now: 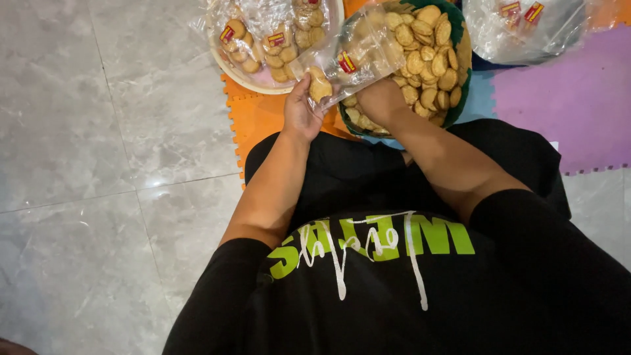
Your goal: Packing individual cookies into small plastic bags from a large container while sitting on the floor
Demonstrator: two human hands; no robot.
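Grey marble floor tiles [98,131] lie under you, with orange [259,115] and purple foam mats [578,98] ahead. On them sit a green basket [464,49] heaped with round biscuits [430,59] and a pale tray [246,79] of filled packets [276,39]. Your left hand [301,108] pinches the clear plastic bag [358,52] over the basket; your right hand [381,98] is behind it, grip hidden.
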